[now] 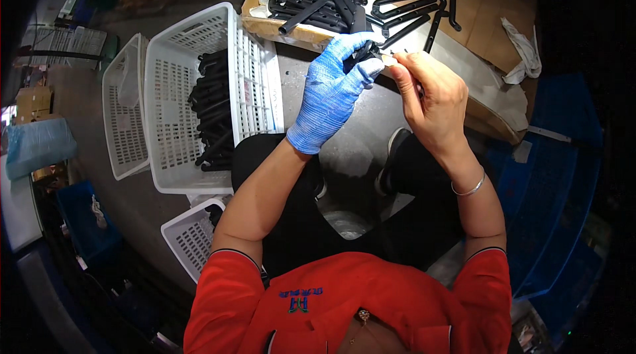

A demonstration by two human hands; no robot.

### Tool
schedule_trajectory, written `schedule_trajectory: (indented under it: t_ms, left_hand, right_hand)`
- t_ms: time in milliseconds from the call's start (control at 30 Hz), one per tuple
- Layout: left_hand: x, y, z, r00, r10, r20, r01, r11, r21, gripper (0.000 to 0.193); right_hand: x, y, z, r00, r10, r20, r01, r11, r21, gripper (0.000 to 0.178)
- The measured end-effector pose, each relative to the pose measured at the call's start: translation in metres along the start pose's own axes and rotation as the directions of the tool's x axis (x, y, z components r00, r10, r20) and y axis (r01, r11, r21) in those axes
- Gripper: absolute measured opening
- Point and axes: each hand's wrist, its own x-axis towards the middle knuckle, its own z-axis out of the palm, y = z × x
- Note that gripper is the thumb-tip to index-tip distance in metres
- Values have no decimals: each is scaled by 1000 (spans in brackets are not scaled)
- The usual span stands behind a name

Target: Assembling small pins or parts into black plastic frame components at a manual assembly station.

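Note:
My left hand point(338, 86), in a blue knit glove, grips a black tubular part point(363, 54) between thumb and fingers. Most of that part is hidden by the glove. My bare right hand point(430, 92) is closed in a pinch right beside the part's end. A thin, pale sliver shows at its fingertips, too small to name. Just beyond both hands, a pile of black tubes point(318, 6) lies in an open cardboard box point(483, 3). More black bent bars point(405, 9) with holes along them are spread to the right of the pile.
On my left stands a white perforated crate point(173, 115) holding stacked black parts point(213, 112). Another white crate point(124, 112) sits behind it, and a smaller white basket point(189, 238) is nearer me. Blue panels point(556, 175) stand at the right. Crumpled white paper point(523, 52) hangs over the box edge.

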Motion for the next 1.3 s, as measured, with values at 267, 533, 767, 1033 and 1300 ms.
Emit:
schedule_trajectory:
  t_ms: [267, 533, 767, 1033, 1300]
  left_hand:
    - [1, -1, -1, 1000, 27, -3, -27, 998, 48, 27]
    - [3, -3, -2, 999, 46, -3, -46, 996, 77, 24]
    - [3, -3, -1, 999, -39, -14, 39, 999, -18, 24]
    - [1, -12, 4, 997, 79, -5, -78, 995, 64, 30]
    - [-5, -12, 10, 951, 307, -32, -274, 887, 372, 58]
  right_hand:
    - [1, -2, -1, 999, -44, -21, 43, 997, -59, 13]
    - [1, -4, -1, 1000, -18, -3, 18, 998, -64, 13]
    - [-1, -1, 2, 999, -24, -30, 22, 997, -76, 13]
    - [0, 10, 2, 925, 360, 120, -379, 852, 361, 18]
    - [3, 14, 6, 779, 441, 445, -616, 410, 673, 15]
